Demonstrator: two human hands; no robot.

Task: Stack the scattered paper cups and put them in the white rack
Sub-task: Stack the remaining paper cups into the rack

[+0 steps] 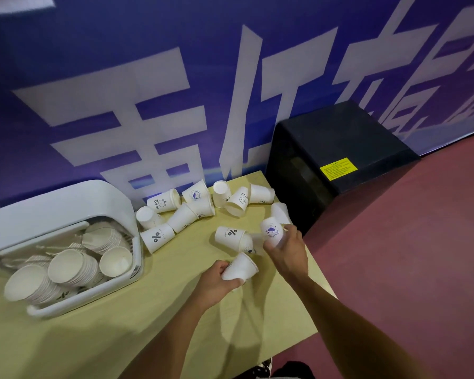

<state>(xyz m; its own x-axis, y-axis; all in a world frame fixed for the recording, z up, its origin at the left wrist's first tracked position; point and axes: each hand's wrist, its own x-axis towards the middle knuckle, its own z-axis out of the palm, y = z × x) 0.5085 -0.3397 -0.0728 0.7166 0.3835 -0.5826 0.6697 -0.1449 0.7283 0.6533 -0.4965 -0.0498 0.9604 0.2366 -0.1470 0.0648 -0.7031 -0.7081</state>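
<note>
Now I see the left hand (216, 280) curled around a plain paper cup (241, 268) at lower centre, its long axis diagonal and its mouth toward the upper right. The right hand (286, 251) grips a whale-print cup (271, 231), which is blurred. On the tabletop (175, 283), other cups (181, 214) lie scattered right of the white rack (66, 203).

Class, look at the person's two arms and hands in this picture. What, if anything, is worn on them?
The left hand and right hand wear no gloves. The left forearm and right forearm are bare, with no sleeve reaching into view. No watch, bracelet or ring is visible.
</note>
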